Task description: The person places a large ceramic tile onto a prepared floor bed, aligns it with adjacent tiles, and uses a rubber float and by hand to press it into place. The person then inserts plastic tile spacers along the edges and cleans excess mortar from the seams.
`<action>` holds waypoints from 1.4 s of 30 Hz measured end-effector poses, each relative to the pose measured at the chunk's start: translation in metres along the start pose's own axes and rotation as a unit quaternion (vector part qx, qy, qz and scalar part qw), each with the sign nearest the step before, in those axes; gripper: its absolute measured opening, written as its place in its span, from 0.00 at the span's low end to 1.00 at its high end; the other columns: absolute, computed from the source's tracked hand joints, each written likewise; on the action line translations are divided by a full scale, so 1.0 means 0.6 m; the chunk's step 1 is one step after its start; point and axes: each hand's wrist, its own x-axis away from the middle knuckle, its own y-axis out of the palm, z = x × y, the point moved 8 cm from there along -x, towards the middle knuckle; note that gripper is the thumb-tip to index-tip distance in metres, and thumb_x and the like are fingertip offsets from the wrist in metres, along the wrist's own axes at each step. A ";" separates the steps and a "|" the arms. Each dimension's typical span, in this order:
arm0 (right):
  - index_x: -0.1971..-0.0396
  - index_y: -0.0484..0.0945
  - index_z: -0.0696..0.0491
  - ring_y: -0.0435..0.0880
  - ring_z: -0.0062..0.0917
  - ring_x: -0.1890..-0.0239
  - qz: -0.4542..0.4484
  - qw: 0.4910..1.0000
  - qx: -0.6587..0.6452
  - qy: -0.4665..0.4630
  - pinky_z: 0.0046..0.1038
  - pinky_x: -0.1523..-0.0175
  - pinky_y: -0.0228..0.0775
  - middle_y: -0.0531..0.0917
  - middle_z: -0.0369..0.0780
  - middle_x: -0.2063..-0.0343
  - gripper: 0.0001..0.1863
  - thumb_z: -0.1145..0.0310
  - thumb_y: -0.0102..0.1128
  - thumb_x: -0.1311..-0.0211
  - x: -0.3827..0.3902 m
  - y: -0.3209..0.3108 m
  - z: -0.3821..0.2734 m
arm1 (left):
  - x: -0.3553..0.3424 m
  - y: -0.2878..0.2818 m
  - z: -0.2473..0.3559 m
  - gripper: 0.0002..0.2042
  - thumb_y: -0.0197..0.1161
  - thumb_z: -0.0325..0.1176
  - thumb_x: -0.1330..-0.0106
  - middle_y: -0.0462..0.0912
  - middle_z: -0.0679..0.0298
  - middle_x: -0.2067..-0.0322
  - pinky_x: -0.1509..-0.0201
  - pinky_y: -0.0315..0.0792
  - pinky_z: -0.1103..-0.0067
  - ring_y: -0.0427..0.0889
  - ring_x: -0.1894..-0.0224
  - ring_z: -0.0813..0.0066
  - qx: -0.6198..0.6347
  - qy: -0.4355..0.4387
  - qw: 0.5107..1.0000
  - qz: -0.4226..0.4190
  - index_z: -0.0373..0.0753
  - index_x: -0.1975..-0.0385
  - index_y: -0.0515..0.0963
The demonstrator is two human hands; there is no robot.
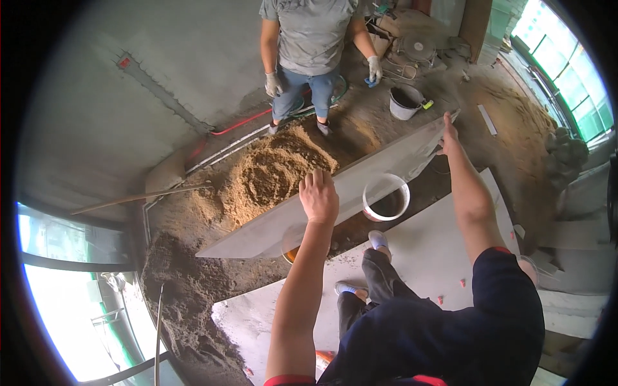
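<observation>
- From the head view: the grey panel (351, 193) is up off flat, tilted, running from lower left to upper right in front of the person.
- Left hand (318, 198) is on the panel's upper edge near the middle, fingers curled over it and gripping!
- Right hand (449, 135) has the upper-right end, fingers closed around the edge there.
- Just this side of the panel sits a white bucket (372, 215), open at the top; a second bucket (290, 255) is partly hidden behind the left forearm.
- Underfoot, a pale slab (425, 257) lies on the floor, with small red pieces (462, 283) on it.
- Beyond the panel, here's a heap of sand (277, 174), a wooden stick (141, 199) near its left side.
- And behind that heap stands a co-worker (309, 38) in gloves, a blue item (371, 82) at one hand, a grey bucket (404, 112) nearby on the floor.
</observation>
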 end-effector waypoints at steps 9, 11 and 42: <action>0.31 0.48 0.49 0.48 0.44 0.30 -0.020 0.999 0.037 -0.021 0.58 0.34 0.39 0.49 0.45 0.30 0.58 0.23 0.49 0.55 -0.063 0.057 -0.029 | -0.057 0.011 -0.043 0.06 0.60 0.26 0.50 0.72 0.60 0.70 0.59 0.66 0.68 0.72 0.64 0.60 0.010 -0.019 0.999 0.026 0.37 0.73 0.72; 0.31 0.47 0.49 0.49 0.44 0.30 -0.057 0.997 0.039 -0.035 0.59 0.35 0.39 0.50 0.45 0.30 0.58 0.24 0.50 0.54 -0.068 0.101 -0.028 | -0.053 0.024 -0.070 0.07 0.62 0.27 0.51 0.72 0.60 0.70 0.58 0.66 0.67 0.72 0.63 0.60 0.007 -0.038 0.999 0.013 0.37 0.74 0.72; 0.64 0.71 0.51 0.76 0.27 0.75 -0.051 0.922 0.030 0.383 0.22 0.75 0.67 0.73 0.38 0.74 0.11 0.61 0.58 0.37 -0.226 0.140 0.829 | -0.294 0.304 -0.317 0.23 0.72 0.45 0.53 0.76 0.58 0.62 0.54 0.66 0.63 0.73 0.58 0.55 -0.134 -0.071 0.984 -0.091 0.39 0.62 0.75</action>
